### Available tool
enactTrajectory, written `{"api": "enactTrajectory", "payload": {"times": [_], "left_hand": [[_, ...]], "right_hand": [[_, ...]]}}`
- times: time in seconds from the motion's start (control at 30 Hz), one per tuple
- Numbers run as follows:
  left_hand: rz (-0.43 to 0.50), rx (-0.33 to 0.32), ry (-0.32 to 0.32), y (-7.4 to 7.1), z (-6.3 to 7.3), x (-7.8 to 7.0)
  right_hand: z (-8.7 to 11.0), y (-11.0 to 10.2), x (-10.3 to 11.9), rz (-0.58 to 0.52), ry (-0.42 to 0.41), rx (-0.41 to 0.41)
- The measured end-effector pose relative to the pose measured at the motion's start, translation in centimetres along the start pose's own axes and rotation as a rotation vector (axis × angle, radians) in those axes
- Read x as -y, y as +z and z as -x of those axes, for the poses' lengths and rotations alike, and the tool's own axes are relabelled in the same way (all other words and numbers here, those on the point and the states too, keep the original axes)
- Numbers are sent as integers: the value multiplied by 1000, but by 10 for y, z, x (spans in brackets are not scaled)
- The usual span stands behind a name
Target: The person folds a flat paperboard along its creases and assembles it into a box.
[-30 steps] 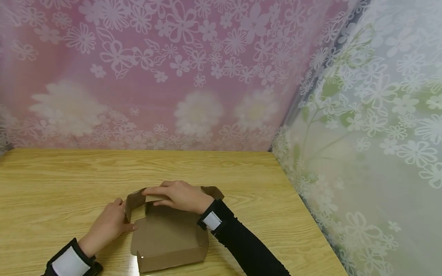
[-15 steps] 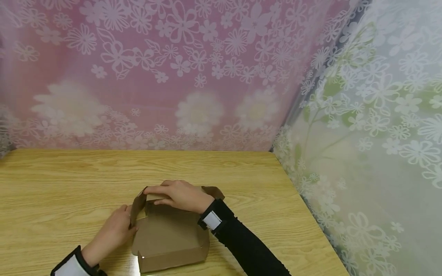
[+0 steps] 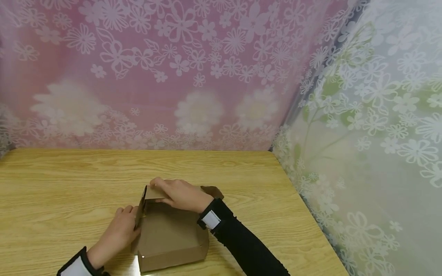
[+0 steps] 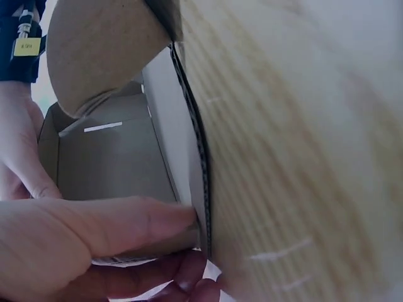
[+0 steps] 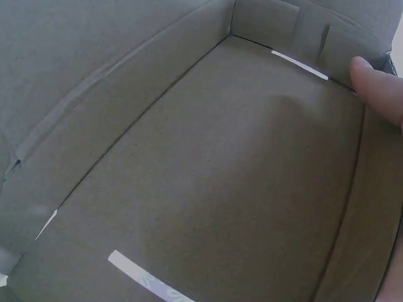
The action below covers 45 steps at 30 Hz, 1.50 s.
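A partly folded brown cardboard box lies on the table, its inside facing up and narrow slots showing in its bottom panel. My left hand pinches the upright left side flap, thumb on the inner face and fingers outside. My right hand grips the far wall, its thumb against the inner side. The fingers behind that wall are mostly hidden. A rounded tab stands out from the box in the left wrist view.
The wood-grain table extends around the box. A pink flowered curtain hangs behind it, and a pale flowered curtain runs along the right edge. Another corner flap sticks up at the far right.
My left hand has moved right and swung the left flap inward until it stands upright against the box's side. The right hand stays at the far wall, its fingers shifted slightly.
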<state>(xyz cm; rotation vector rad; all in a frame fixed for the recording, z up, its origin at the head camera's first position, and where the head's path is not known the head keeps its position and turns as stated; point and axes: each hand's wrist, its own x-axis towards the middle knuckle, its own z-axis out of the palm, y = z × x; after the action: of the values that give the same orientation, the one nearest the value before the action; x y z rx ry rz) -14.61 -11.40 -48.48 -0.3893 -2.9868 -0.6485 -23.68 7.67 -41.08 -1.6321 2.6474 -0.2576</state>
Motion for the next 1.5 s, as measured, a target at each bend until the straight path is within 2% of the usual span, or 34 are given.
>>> {"api": "enactTrajectory", "payload": {"times": [0.1,0.23,0.63,0.77,0.93,1.2,1.37,1.5], "left_hand": [[-30,-36,21,3,0,-4],[-3,-64,22,5,1,-9],[18,-62,21,7,-2,-15],[28,-28,2,7,-5,-15],[104,24,2,3,-9,-13],[323,31,90,-10,-13,-7],[378,68,69,-14,-16,-7],[382,26,46,-14,-18,-10]], "right_hand": [[0,1,0,16,1,-9],[-1,3,-1,36,-5,-17],[0,3,-2,16,-15,-20],[0,2,-2,18,-15,-22],[1,1,-1,4,3,10],[-2,-3,0,-46,41,83],[-2,-5,-2,-79,22,87],[-1,-6,-3,-100,8,85]]}}
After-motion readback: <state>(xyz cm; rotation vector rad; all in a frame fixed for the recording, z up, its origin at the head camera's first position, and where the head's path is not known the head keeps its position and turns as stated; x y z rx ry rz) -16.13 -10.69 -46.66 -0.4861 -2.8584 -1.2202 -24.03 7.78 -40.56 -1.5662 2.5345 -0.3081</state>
